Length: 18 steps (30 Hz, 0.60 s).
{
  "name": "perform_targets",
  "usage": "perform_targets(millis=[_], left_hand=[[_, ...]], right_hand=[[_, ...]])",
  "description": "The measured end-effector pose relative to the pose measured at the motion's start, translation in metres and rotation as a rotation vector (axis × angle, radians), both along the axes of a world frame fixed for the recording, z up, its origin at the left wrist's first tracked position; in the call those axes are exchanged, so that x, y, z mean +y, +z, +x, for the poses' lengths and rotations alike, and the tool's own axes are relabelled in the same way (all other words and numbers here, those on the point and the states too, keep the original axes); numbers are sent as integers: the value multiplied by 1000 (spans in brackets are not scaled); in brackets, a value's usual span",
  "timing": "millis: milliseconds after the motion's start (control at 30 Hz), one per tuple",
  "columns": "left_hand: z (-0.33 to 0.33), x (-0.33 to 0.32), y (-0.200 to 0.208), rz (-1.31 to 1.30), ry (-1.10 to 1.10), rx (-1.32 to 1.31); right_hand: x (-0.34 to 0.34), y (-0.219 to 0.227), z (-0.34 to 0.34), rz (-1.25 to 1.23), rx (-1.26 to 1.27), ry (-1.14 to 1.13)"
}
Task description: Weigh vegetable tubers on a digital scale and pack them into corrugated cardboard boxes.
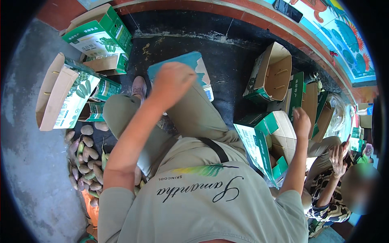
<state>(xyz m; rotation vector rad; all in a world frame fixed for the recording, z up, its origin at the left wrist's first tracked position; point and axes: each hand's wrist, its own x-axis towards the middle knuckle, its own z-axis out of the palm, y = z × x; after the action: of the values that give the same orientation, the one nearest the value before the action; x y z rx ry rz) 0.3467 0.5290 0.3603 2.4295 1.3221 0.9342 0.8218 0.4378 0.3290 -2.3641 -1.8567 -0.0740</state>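
Observation:
My left hand hangs above a low blue and white flat-topped thing in front of my knees. Its fingers are curled closed, slightly blurred; anything in them is hidden. My right hand is raised at the right with fingers bent in, beside an open green and white carton. A few brownish roundish pieces of produce lie inside that carton. I cannot make out anything in this hand. Whether it touches the cardboard behind it, I cannot tell.
A heap of brownish tubers lies left of my leg. Open cartons stand at the left, far left and right. A co-worker's hand holds a thin object at the right. A dark phone-like slab rests on the ledge.

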Motion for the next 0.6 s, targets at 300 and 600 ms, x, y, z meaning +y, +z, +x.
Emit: perform_targets(millis=[300, 600], left_hand=[[-134, -29, -6, -39, 507, -117], [-134, -25, -11, -169, 570, -217]], right_hand=[[125, -78, -36, -87, 128, -55], [142, -153, -41, -348, 172, -239]])
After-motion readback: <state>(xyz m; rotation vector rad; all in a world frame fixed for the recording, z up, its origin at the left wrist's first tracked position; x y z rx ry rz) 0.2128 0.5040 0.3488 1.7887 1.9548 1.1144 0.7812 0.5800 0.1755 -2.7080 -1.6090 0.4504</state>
